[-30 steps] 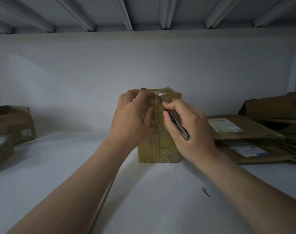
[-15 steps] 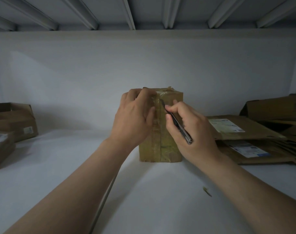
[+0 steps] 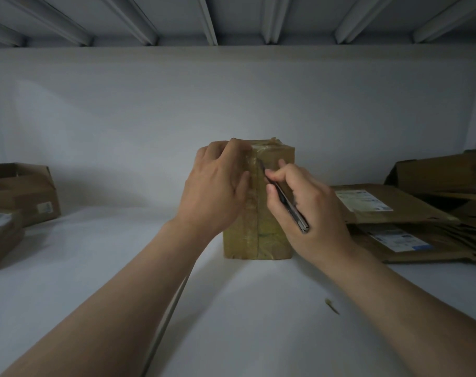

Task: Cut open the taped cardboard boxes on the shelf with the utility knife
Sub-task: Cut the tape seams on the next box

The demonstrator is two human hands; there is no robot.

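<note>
Taped box (image 3: 272,240): upright, mid-shelf (image 3: 231,308). Left hand (image 3: 218,189) grips its upper left corner; right hand (image 3: 307,210) pinches utility knife (image 3: 285,202), tip on the vertical tape seam

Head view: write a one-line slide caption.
The left hand grips an upright taped box on a shelf while the right hand holds a utility knife to its front tape seam.

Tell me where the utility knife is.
Head view, just right of centre: the slim dark utility knife is in the right hand, tip against the tall taped brown cardboard box.
</note>
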